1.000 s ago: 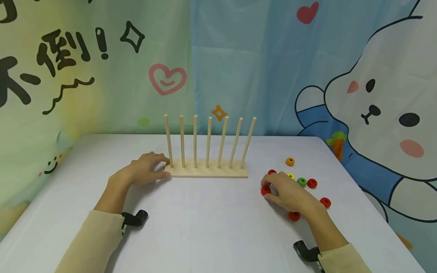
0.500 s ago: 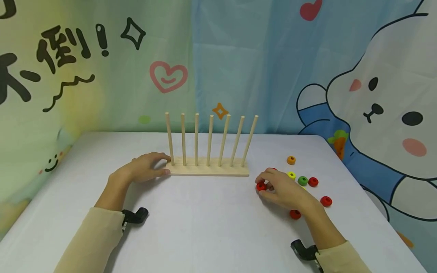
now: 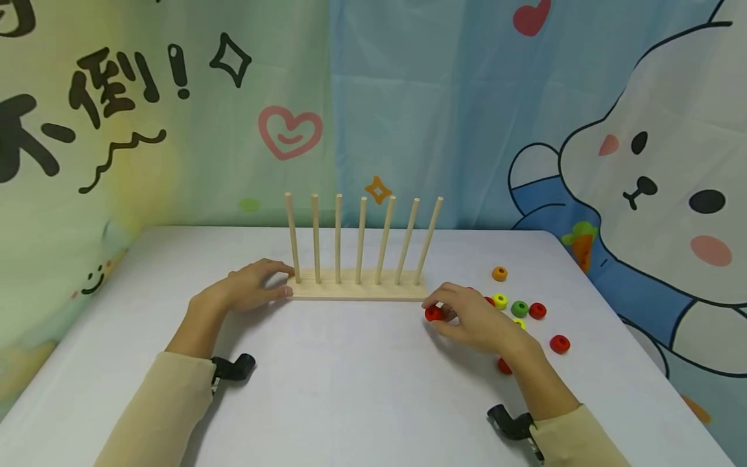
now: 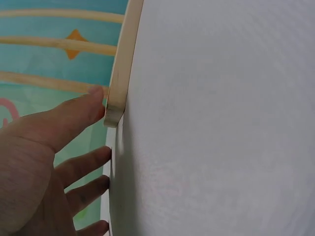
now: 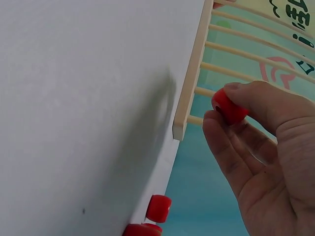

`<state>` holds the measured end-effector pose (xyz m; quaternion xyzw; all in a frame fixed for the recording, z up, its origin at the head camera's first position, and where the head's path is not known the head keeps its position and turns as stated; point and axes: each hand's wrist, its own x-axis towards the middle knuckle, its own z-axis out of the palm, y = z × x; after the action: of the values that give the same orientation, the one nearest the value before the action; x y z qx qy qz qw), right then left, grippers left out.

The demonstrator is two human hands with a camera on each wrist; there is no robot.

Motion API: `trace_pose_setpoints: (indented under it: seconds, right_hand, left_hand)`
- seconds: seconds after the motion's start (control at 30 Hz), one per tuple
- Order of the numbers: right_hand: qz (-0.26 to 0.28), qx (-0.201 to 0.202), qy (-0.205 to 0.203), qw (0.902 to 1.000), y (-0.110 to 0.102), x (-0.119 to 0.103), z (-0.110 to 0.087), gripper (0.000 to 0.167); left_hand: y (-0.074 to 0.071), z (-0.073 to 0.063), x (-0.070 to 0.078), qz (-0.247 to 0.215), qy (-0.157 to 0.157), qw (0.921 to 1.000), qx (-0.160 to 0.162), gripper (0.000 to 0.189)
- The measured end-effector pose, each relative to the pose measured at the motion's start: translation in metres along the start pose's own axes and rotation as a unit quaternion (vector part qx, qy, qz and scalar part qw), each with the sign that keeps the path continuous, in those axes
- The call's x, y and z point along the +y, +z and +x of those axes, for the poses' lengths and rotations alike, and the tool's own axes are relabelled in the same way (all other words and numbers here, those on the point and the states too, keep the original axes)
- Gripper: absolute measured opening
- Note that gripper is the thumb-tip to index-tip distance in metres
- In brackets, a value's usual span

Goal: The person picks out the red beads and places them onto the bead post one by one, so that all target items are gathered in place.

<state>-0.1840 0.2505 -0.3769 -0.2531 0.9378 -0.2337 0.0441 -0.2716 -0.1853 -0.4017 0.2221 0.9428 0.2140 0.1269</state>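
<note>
A pale wooden stand [image 3: 357,293] with a row of several upright pegs sits towards the back of the table; its pegs are bare. At the stand's left end, my left hand [image 3: 251,285] holds the base, thumb in front and index finger behind. The left wrist view has the thumb [image 4: 81,115] against the base's end, other fingers spread lower down. My right hand [image 3: 475,318] pinches a red bead [image 3: 434,314] between thumb and fingertips, just off the stand's front right corner. In the right wrist view the bead [image 5: 229,106] overlaps the pegs, its hole partly showing.
Right of the stand lie loose beads: an orange one [image 3: 498,274], a yellow one [image 3: 500,301], a green one [image 3: 519,309] and several red ones, such as one farther right [image 3: 559,344]. Some are partly hidden by the right hand. A printed curtain [image 3: 397,117] hangs behind the table.
The right hand has moved left with the red bead, from among the loose beads to the stand's right corner. The left hand stays at the stand's left end.
</note>
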Motion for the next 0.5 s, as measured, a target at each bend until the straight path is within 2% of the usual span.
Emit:
trace_pose_setpoints:
  seconds: [0.2, 0.33, 0.5]
  right_hand:
    - [0.036, -0.007, -0.004, 0.9993, 0.002, 0.000, 0.005, 0.034]
    - [0.032, 0.000, -0.006, 0.9995, -0.002, -0.005, 0.010, 0.033]
    - [0.036, 0.020, -0.037, 0.9984, -0.005, -0.011, 0.020, 0.028]
  left_hand:
    - [0.001, 0.002, 0.001, 0.009, 0.000, 0.9999, -0.011, 0.058]
    - [0.000, 0.002, 0.003, 0.016, -0.001, 0.9998, -0.010, 0.057]
    - [-0.001, 0.002, 0.003, 0.033, -0.003, 0.9994, -0.004, 0.058]
